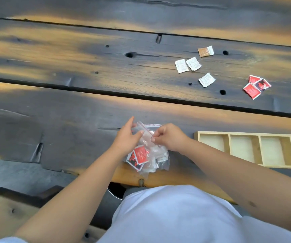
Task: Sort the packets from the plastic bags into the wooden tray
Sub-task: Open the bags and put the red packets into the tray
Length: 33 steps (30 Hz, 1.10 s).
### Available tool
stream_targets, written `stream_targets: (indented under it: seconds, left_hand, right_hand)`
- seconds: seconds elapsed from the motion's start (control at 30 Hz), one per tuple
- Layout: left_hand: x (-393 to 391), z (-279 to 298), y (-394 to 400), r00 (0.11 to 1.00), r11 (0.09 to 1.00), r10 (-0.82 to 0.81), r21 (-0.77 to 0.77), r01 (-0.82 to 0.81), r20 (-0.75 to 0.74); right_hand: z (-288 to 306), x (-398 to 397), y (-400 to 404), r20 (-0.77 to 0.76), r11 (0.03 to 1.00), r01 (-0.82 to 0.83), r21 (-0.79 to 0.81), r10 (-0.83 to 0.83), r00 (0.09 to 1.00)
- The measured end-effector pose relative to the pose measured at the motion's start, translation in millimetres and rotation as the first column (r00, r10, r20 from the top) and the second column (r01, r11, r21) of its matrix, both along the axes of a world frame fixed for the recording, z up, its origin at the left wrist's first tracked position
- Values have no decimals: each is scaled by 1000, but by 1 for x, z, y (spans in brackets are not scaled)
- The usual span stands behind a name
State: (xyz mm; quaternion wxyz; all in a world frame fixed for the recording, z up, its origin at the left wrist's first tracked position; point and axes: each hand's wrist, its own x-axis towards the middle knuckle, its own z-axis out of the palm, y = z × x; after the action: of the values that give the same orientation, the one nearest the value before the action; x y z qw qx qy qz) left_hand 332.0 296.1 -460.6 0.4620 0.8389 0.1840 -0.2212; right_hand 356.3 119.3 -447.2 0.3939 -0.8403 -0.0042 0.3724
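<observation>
Hands at the near table edge: left hand steadies the plastic bag with relaxed fingers; right hand pinches its zip strip. Wooden tray lies just right; loose packets lie farther off.

Both bare forearms reaching up from the lower frame to its centre, left hand with fingers extended and thumb out, right hand curled in a fingertip pinch
</observation>
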Motion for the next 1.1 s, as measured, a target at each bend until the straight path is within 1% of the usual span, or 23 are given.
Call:
stream_targets:
  seconds: [0.07,0.13,0.23,0.3,0.37,0.43,0.5,0.53,0.6,0.67,0.7,0.77,0.8,0.87,0.93,1.03,1.1]
  left_hand:
    - [-4,16,0,996,990,57,-131,-49,62]
    - [-9,32,2,992,972,42,-237,-12,120]
    - [-19,60,2,986,951,-35,-298,83,164]
    - [-27,78,-5,974,935,-91,-319,155,205]
    - [-37,93,-22,963,927,-107,-325,186,246]
    - [-47,96,-45,959,939,-33,-319,126,282]
    - [-57,93,-71,955,966,71,-259,6,288]
    - [-62,92,-84,957,977,94,-211,-36,273]
    - [-73,83,-103,980,985,53,-172,-20,190]
    - [-83,73,-117,998,970,-36,-238,47,48]
    - [-87,68,-123,997,959,-71,-277,65,-11]
    - [-93,64,-130,991,942,-100,-329,67,-84]
    - [-95,62,-133,990,937,-88,-348,44,-111]
    - [-96,60,-136,986,931,-53,-364,-9,-158]
    - [-97,59,-135,982,931,-50,-365,-19,-180]
    - [-102,62,-134,983,928,-38,-372,-33,-182]
    - [-105,62,-135,981,926,-23,-373,-52,-194]
  right_hand:
    - [21,-10,-5,-3,998,-37,56,37,999]
    - [42,-23,-12,8,993,-33,110,33,999]
    - [70,-44,-30,16,986,15,164,-18,1000]
    - [82,-57,-45,36,987,25,157,-31,999]
    - [91,-71,-60,95,992,40,121,-52,994]
    - [94,-86,-73,168,989,92,119,-111,980]
    - [93,-99,-81,226,979,159,124,-184,957]
    - [90,-105,-84,252,977,185,110,-208,945]
    - [81,-113,-87,276,961,262,83,-275,921]
    - [72,-120,-89,224,920,380,100,-393,892]
    - [68,-123,-90,208,911,405,81,-412,887]
    - [63,-130,-93,222,933,359,-2,-350,910]
    - [63,-133,-94,215,938,346,-31,-332,918]
    - [59,-136,-96,152,928,370,-36,-361,920]
    - [56,-138,-98,117,919,392,-44,-385,915]
    - [53,-141,-98,170,942,305,-142,-280,945]
    - [54,-143,-96,203,946,270,-178,-233,951]
